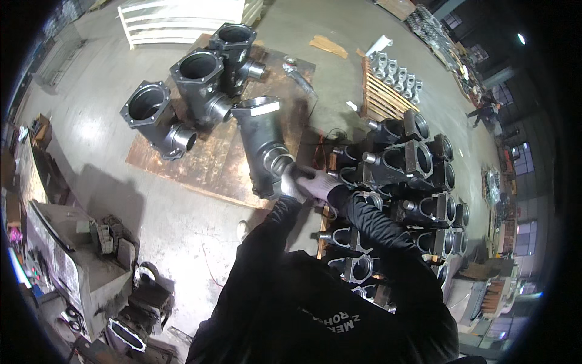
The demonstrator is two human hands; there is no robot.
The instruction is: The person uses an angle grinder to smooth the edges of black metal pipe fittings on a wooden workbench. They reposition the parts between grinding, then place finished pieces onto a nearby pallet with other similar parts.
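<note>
The brown, stained table point(209, 161) bears a labelled black casting point(257, 134) at its four o'clock; three more black castings point(200, 82) standing open end up at nine, eleven and twelve; a grey tool point(298, 79) at two.

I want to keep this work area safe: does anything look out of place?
Yes: a ragged brown sheet, perhaps cardboard, lies loose on the floor beyond the wooden worktop; it looks like stray litter.
</note>
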